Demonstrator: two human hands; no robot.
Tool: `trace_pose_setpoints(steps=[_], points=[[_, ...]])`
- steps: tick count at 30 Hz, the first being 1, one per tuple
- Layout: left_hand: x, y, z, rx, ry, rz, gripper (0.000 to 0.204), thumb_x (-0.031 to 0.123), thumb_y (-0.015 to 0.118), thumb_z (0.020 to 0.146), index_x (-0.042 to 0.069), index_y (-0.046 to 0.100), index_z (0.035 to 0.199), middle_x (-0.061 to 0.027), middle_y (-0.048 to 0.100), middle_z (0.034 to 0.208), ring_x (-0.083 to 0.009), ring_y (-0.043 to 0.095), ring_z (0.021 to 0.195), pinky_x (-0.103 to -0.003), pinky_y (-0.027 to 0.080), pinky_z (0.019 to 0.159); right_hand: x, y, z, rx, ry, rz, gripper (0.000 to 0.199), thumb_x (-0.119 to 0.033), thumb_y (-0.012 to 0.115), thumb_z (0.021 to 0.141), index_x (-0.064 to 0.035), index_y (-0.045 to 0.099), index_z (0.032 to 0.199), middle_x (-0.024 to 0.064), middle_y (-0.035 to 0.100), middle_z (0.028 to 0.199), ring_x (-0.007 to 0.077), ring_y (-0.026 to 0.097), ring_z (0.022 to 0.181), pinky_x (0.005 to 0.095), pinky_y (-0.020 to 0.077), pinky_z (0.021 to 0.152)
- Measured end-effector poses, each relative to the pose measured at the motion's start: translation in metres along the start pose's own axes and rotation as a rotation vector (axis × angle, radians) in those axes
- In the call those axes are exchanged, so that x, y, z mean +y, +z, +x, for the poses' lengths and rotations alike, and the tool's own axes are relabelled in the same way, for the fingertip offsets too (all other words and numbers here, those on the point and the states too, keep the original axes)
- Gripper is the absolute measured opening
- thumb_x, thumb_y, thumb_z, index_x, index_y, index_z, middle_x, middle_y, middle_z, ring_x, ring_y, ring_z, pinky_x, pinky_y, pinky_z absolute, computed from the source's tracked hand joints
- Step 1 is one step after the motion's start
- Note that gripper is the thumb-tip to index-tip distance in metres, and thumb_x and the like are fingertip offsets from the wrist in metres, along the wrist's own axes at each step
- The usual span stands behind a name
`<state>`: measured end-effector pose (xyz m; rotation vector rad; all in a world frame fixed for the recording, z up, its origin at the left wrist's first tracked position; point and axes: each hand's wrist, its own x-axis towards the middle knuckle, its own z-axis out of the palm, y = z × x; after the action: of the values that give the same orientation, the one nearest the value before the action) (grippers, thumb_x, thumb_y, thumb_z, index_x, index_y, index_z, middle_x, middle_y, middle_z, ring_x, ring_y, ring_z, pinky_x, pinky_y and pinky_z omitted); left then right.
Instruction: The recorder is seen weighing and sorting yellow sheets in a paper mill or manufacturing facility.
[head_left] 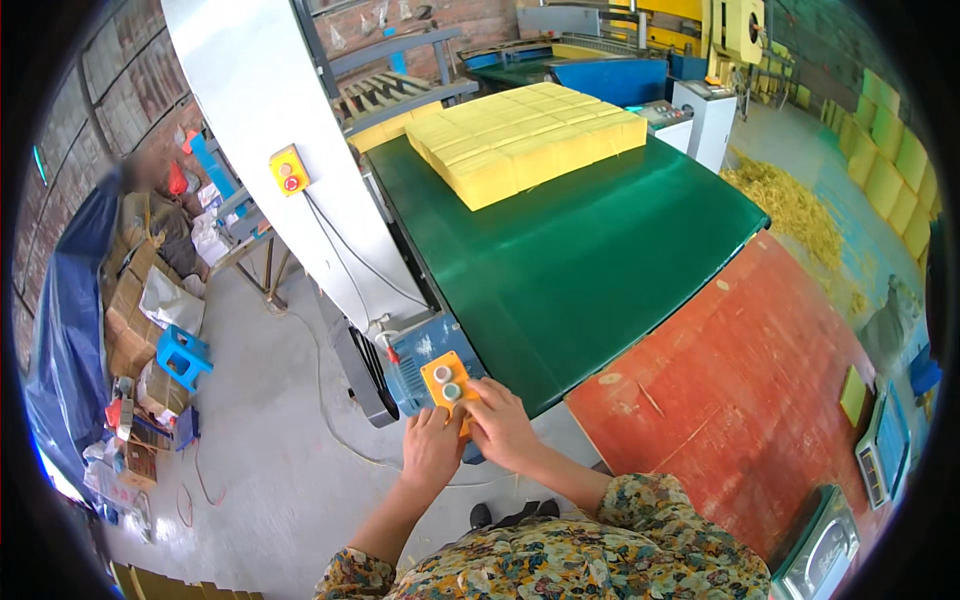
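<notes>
An orange control box with two round buttons is fixed at the near left corner of a green conveyor belt. My left hand rests against the box's lower edge, fingers bent. My right hand lies on the box's right side, a fingertip close to the lower button. Neither hand holds a loose object. Further up the belt sits a block of yellow sheet stacks, cut into several rows.
A red board table adjoins the belt on the right, with a small yellow stack and scales near its edge. A white slanted machine arm carries a yellow stop-button box. Blue stool and clutter stand left.
</notes>
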<state>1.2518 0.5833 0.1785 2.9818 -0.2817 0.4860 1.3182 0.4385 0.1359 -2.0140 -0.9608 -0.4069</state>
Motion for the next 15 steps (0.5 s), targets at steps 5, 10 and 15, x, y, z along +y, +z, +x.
trace_pose_setpoints(steps=[5, 10, 15], points=[[-0.014, 0.015, -0.008, -0.028, 0.014, -0.046, 0.034, 0.012, 0.073, 0.073, 0.006, 0.063, 0.104, -0.0064, 0.060, 0.080, -0.0255, 0.059, 0.080, -0.041, 0.044, 0.072, -0.010, 0.013, 0.000, -0.028, 0.013, -0.056, 0.051, -0.003, 0.067, 0.078, -0.0060, 0.056, 0.127, 0.0144, 0.049, 0.138, 0.0380, 0.046, 0.131, 0.0499, 0.0380, 0.103], [-0.023, 0.020, -0.007, -0.011, 0.088, -0.013, 0.027, 0.016, 0.064, 0.081, 0.004, 0.063, 0.105, -0.0046, 0.061, 0.066, -0.0233, 0.062, 0.061, -0.040, 0.047, 0.061, -0.016, 0.019, 0.002, 0.040, 0.032, -0.077, 0.049, -0.002, 0.067, 0.078, -0.0065, 0.057, 0.126, 0.0141, 0.050, 0.137, 0.0377, 0.046, 0.131, 0.0488, 0.0376, 0.103], [-0.035, 0.025, -0.007, -0.007, 0.205, 0.018, 0.028, 0.016, 0.060, 0.084, 0.002, 0.063, 0.108, -0.0037, 0.061, 0.059, -0.0207, 0.061, 0.049, -0.037, 0.046, 0.049, -0.025, 0.031, -0.001, 0.120, 0.107, -0.168, 0.045, -0.003, 0.068, 0.078, -0.0067, 0.058, 0.122, 0.0135, 0.051, 0.137, 0.0367, 0.047, 0.130, 0.0473, 0.0385, 0.102]])
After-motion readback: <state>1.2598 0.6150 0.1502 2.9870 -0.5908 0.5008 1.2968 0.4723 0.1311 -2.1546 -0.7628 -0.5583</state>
